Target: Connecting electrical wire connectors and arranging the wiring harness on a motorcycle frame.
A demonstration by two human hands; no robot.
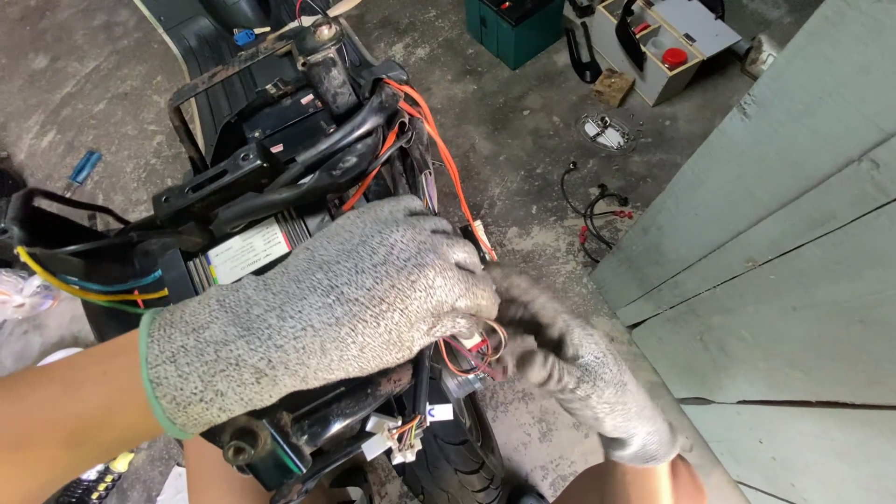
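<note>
Left hand [327, 313]: speckled grey knit glove, green cuff edge. Right hand [583, 373]: same grey speckle, blurred. Scooter frame [280, 177]: black. Cable [439, 154] at 12 o'clock of the left hand: bright orange. Wires [84, 289] at 9 o'clock: yellow, teal, green. Battery box [513, 28] at 1 o'clock: dark green. Screwdriver [84, 168] at 10 o'clock: blue handle. Floor [523, 121]: mottled grey concrete.

White rectangular label [248, 250] on scooter frame [233, 177]
</note>
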